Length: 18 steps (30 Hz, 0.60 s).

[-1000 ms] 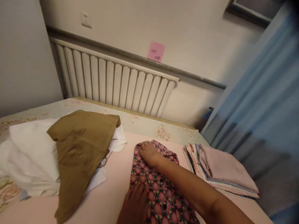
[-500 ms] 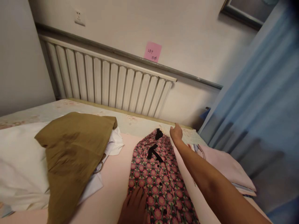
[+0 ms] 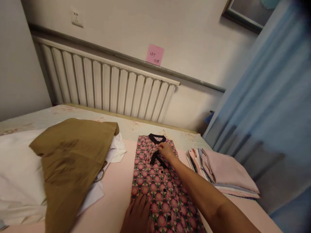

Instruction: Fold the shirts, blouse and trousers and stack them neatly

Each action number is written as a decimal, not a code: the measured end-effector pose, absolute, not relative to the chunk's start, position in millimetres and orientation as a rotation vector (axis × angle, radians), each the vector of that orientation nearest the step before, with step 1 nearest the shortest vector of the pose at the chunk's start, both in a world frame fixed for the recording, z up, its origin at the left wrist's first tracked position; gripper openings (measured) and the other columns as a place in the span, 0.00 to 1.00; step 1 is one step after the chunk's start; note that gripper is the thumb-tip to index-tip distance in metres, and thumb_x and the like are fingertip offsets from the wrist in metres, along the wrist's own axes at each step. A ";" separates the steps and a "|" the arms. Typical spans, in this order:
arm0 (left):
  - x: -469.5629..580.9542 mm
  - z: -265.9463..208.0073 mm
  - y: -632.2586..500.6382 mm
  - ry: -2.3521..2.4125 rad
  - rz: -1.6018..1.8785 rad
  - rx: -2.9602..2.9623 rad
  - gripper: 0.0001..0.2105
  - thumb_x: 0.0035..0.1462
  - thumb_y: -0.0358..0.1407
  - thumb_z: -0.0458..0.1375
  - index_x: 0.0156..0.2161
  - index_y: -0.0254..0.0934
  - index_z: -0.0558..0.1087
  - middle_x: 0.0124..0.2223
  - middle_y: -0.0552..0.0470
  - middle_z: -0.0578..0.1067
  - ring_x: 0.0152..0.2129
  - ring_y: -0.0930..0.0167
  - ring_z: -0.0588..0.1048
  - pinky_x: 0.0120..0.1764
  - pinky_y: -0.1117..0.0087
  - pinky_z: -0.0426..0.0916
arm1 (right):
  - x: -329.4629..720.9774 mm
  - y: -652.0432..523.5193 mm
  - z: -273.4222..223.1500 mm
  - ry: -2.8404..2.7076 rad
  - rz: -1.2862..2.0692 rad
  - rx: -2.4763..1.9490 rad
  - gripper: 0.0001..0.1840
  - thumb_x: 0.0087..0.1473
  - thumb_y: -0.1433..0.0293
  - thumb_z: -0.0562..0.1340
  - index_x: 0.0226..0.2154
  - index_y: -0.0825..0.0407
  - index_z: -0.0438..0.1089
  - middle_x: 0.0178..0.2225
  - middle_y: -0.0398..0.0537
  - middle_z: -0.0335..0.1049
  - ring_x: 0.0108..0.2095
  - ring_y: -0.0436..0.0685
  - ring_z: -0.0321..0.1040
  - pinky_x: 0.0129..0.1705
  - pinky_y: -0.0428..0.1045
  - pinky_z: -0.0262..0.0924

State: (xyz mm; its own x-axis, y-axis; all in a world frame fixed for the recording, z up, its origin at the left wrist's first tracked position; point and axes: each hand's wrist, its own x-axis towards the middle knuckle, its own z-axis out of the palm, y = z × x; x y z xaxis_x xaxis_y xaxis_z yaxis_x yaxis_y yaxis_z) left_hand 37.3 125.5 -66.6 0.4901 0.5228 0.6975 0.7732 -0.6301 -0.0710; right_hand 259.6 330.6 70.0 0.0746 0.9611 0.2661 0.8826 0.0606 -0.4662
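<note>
A floral blouse [image 3: 155, 187] in pink and black, with a black collar [image 3: 153, 138], a black ribbon tie [image 3: 154, 158] and dark buttons, lies front side up on a pink sheet. My left hand [image 3: 139, 213] rests flat on its lower left part, fingers stretched out. Just below the collar, my right hand [image 3: 166, 151] has its thumb and fingers pinched at the top of the ribbon tie. The exact spot between the fingertips is partly hidden by the hand.
On the left, brown trousers [image 3: 70, 161] lie over crumpled white clothes [image 3: 21, 171]. A stack of folded clothes [image 3: 228, 168] sits at right beside a blue curtain [image 3: 255, 106]. Behind the bed are a radiator [image 3: 107, 87] and a pink note [image 3: 155, 55] on the wall.
My right hand has moved left from beside the blouse to its ribbon tie. The collar and shoulders now lie spread flatter and wider. My left hand stays on the blouse.
</note>
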 end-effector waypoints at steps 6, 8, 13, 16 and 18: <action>41.5 -51.1 114.3 -1.406 -1.164 -2.364 0.20 0.59 0.33 0.50 0.56 0.39 0.67 0.59 0.47 0.69 0.56 0.66 0.66 0.52 0.64 0.65 | 296.8 256.2 52.0 -1.624 0.176 -1.891 0.17 0.52 0.73 0.56 0.43 0.52 0.73 0.42 0.49 0.75 0.43 0.55 0.69 0.45 0.45 0.57; 39.2 -42.7 114.8 -1.670 -1.262 -2.328 0.20 0.60 0.35 0.47 0.56 0.36 0.66 0.60 0.43 0.66 0.56 0.64 0.65 0.54 0.60 0.65 | 317.8 221.4 44.7 -1.500 0.182 -1.936 0.19 0.53 0.71 0.54 0.47 0.54 0.71 0.44 0.52 0.74 0.44 0.56 0.69 0.46 0.46 0.58; 23.6 -21.8 117.0 -2.140 -1.341 -2.368 0.20 0.60 0.40 0.44 0.50 0.33 0.69 0.52 0.41 0.72 0.51 0.61 0.70 0.53 0.56 0.65 | 351.9 129.7 22.2 -1.185 0.351 -2.029 0.16 0.47 0.66 0.56 0.37 0.55 0.74 0.32 0.50 0.75 0.34 0.57 0.71 0.37 0.47 0.61; 17.9 -8.3 107.7 -2.270 -1.335 -2.453 0.19 0.60 0.41 0.43 0.49 0.36 0.70 0.48 0.45 0.75 0.46 0.64 0.72 0.50 0.61 0.66 | 352.8 79.6 12.5 -1.085 0.523 -1.992 0.14 0.46 0.60 0.58 0.25 0.53 0.71 0.22 0.45 0.71 0.26 0.55 0.68 0.29 0.46 0.60; 17.1 0.9 97.3 -2.403 -1.298 -2.427 0.20 0.60 0.43 0.43 0.48 0.36 0.70 0.47 0.45 0.76 0.45 0.64 0.73 0.48 0.63 0.67 | 348.9 51.0 9.2 -1.045 0.638 -1.941 0.17 0.45 0.55 0.58 0.21 0.52 0.68 0.19 0.43 0.68 0.23 0.54 0.65 0.26 0.46 0.58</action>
